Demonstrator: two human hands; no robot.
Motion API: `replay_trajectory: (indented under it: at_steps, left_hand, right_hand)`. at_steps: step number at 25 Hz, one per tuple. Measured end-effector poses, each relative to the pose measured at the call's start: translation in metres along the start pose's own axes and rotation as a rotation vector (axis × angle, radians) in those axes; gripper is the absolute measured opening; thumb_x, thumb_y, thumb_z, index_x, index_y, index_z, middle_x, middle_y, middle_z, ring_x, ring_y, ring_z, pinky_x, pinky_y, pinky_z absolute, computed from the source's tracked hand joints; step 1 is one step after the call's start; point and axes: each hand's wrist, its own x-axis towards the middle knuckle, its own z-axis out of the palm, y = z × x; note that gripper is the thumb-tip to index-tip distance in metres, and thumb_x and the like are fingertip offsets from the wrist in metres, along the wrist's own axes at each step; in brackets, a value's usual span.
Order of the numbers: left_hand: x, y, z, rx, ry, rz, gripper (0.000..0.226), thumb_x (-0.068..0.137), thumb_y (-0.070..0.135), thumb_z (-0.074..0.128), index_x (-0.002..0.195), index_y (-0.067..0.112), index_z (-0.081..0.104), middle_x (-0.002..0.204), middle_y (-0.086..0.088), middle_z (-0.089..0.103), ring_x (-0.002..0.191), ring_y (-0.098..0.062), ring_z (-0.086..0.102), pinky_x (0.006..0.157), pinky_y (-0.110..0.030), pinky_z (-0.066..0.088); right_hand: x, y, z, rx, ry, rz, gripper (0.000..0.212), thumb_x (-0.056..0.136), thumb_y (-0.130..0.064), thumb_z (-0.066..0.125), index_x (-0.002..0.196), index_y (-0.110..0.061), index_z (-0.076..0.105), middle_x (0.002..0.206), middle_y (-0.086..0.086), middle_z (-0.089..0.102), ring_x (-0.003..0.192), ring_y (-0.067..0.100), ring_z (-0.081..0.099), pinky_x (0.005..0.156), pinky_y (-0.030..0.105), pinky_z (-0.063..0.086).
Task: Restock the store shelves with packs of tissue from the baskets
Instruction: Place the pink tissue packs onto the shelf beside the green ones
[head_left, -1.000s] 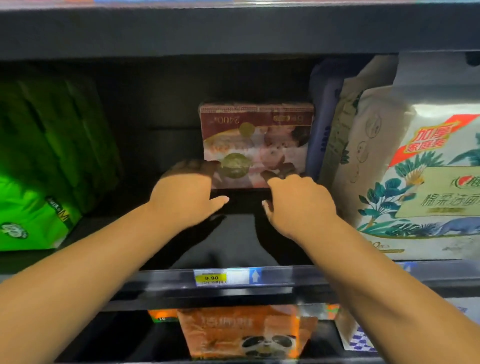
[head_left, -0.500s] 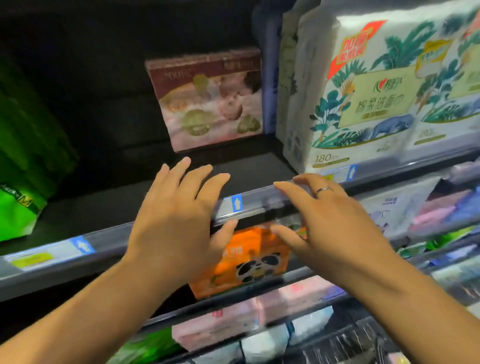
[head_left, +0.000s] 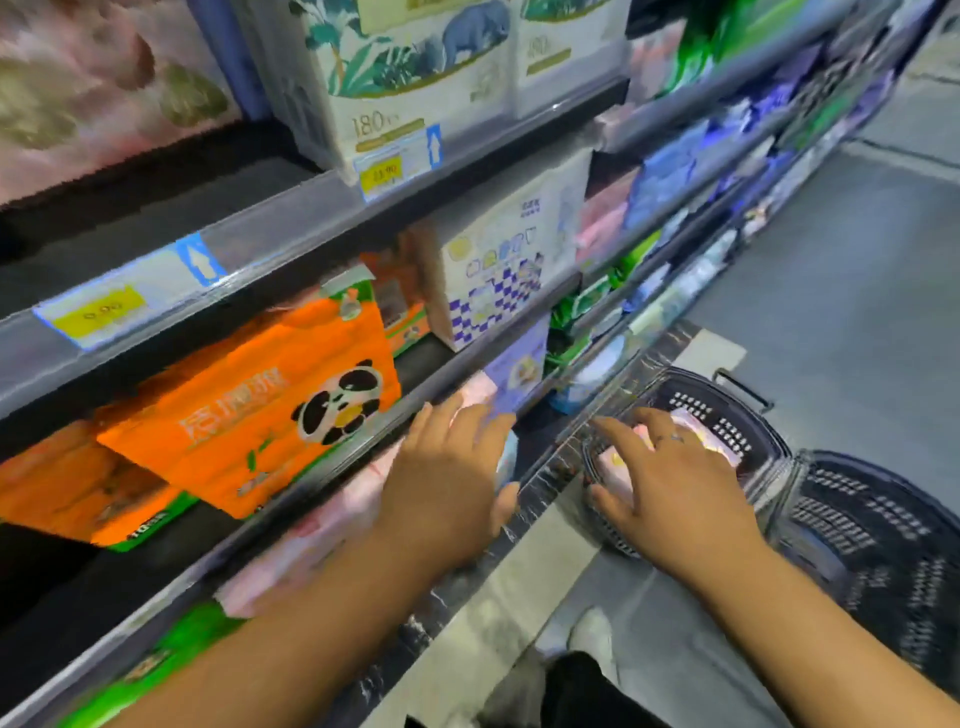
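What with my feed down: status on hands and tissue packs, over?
Left hand open, empty. Right hand open, over the black basket. Pink tissue pack in basket, not yet gripped. Nothing in the way.

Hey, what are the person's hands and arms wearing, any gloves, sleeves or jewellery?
No sleeves, gloves or watches show. The left hand wears nothing visible; the right hand has a thin ring on one finger.

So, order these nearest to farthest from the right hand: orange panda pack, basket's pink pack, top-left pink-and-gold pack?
1. Pink pack, in the basket, by the right hand.
2. Orange panda pack, on a shelf, left.
3. Pink-and-gold pack, shelf above, far left.
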Motion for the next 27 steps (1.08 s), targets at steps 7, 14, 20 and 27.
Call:
replay_trajectory:
  at_steps: [7,14,20,27]
  left_hand:
    - [0.079,0.106,0.083,-0.118,-0.179,0.153,0.064,0.067,0.044,0.065,0.124,0.015,0.058,0.119,-0.011,0.061,0.114,-0.037,0.056,0.096,-0.051,0.046]
    - [0.169,0.203,0.166,-0.121,-0.295,0.169,0.065,0.080,0.052,0.060,0.137,0.024,0.044,0.134,-0.002,0.050,0.125,-0.024,0.044,0.107,-0.041,0.034]
    - [0.233,0.232,0.231,-0.148,-0.368,0.112,0.070,0.081,0.052,0.064,0.140,0.023,0.041,0.139,-0.003,0.048,0.128,-0.023,0.042,0.108,-0.037,0.033]
    - [0.302,0.206,0.363,-0.195,-0.471,0.110,0.067,0.079,0.040,0.070,0.136,0.012,0.047,0.135,-0.011,0.049,0.128,-0.029,0.042,0.109,-0.039,0.032]
  right_hand:
    - [-0.039,0.132,0.053,0.060,-0.167,0.320,0.070,0.083,-0.046,0.063,0.145,-0.028,0.037,0.144,0.011,0.041,0.125,0.035,0.047,0.088,0.047,0.049]
    - [-0.019,0.263,0.091,0.150,-0.307,0.417,0.068,0.090,-0.049,0.052,0.149,-0.030,0.024,0.150,0.007,0.029,0.131,0.029,0.039,0.095,0.043,0.046]
    - [0.029,0.324,0.143,0.214,-0.430,0.411,0.071,0.093,-0.049,0.050,0.150,-0.022,0.020,0.151,0.010,0.026,0.131,0.031,0.039,0.094,0.043,0.049]
    - [0.084,0.351,0.262,0.411,-0.536,0.623,0.071,0.092,-0.043,0.056,0.148,-0.014,0.024,0.139,0.011,0.036,0.120,0.033,0.046,0.091,0.044,0.049]
